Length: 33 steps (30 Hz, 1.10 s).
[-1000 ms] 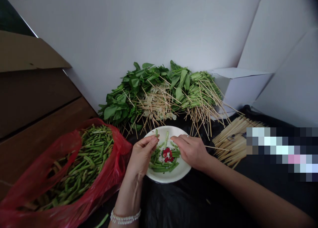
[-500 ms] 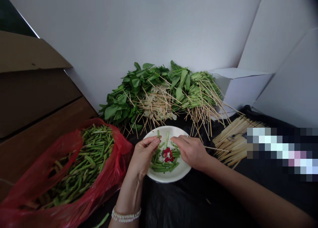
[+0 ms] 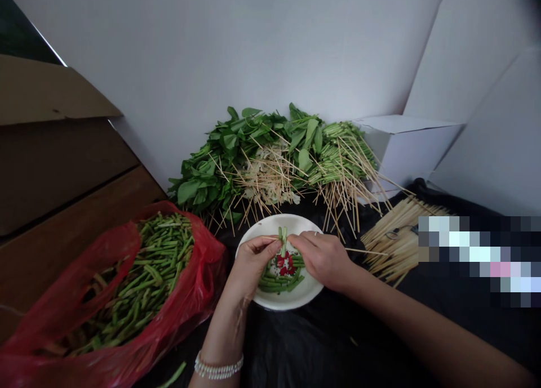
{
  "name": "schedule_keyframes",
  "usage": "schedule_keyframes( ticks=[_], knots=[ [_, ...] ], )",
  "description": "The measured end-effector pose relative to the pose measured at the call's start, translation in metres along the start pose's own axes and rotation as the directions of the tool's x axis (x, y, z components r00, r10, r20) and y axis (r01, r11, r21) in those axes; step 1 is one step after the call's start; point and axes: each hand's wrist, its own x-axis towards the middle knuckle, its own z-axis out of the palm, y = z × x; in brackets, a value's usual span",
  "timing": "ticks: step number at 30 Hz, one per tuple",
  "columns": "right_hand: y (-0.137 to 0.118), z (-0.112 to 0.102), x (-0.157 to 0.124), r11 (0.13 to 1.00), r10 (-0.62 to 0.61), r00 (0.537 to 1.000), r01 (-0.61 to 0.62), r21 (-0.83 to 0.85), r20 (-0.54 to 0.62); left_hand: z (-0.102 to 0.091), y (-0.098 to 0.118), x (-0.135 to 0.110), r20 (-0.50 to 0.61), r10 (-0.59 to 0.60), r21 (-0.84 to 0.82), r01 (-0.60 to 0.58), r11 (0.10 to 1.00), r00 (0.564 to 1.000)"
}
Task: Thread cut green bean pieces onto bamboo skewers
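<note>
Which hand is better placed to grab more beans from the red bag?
Left, likely. The left hand, pinching bean pieces, is nearest the red bag; the right hand is across the plate, holding a skewer pointing away right.

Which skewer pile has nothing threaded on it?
The bare skewer pile on the black cloth beside the right hand; the piles along the wall all carry vegetables.

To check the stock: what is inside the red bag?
The red bag holds cut green beans, heaped near its open mouth. The plastic hides whatever lies lower down.
</note>
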Motion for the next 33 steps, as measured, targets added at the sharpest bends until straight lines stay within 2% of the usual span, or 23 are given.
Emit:
schedule_keyframes(
  ticks=[3,6,8,11,13,16,21,25,28,31,33],
  knots=[
    [0.003,0.0,0.0,0.999,0.019,1.0,-0.019,-0.037,-0.019,-0.007,0.003,0.002,-0.004,0.075,0.196,-0.073,0.978,0.997],
    [0.007,0.002,-0.001,0.998,0.051,0.998,-0.052,-0.034,-0.028,-0.016,0.001,0.005,-0.029,0.185,0.456,-0.152,0.877,0.982],
    [0.009,0.003,-0.002,0.998,0.06,0.998,-0.061,-0.029,-0.024,-0.021,-0.001,0.006,-0.04,0.264,0.655,-0.175,0.735,0.964],
    [0.01,0.004,-0.002,0.998,0.058,0.998,-0.059,-0.031,-0.013,-0.024,-0.003,0.005,-0.01,0.325,0.883,-0.144,0.446,0.946],
    [0.01,0.004,-0.002,0.998,0.058,0.998,-0.058,-0.033,-0.01,-0.022,-0.002,0.003,-0.007,0.306,0.957,-0.083,0.279,0.952],
    [0.009,0.004,-0.002,0.998,0.061,0.998,-0.061,-0.029,-0.003,-0.019,-0.001,0.0,0.0,0.247,0.993,-0.029,0.114,0.969],
    [0.009,0.005,-0.003,0.997,0.068,0.998,-0.067,-0.029,0.004,-0.016,-0.004,-0.003,0.188,0.169,0.98,-0.173,-0.101,0.967],
    [0.009,0.006,-0.003,0.997,0.068,0.998,-0.068,-0.024,0.004,-0.015,-0.005,-0.004,0.193,0.113,0.969,-0.171,-0.176,0.975],
    [0.01,0.006,-0.003,0.997,0.069,0.998,-0.069,-0.018,0.003,-0.015,-0.006,-0.004,0.174,0.099,0.974,-0.156,-0.166,0.98],
    [0.01,0.006,-0.003,0.997,0.069,0.998,-0.068,-0.018,0.005,-0.014,-0.005,-0.005,0.17,0.115,0.982,-0.159,-0.098,0.979],
    [0.01,0.006,-0.003,0.997,0.071,0.997,-0.071,-0.023,0.009,-0.013,-0.005,-0.005,0.162,0.127,0.986,-0.164,0.007,0.979]
  ],
)
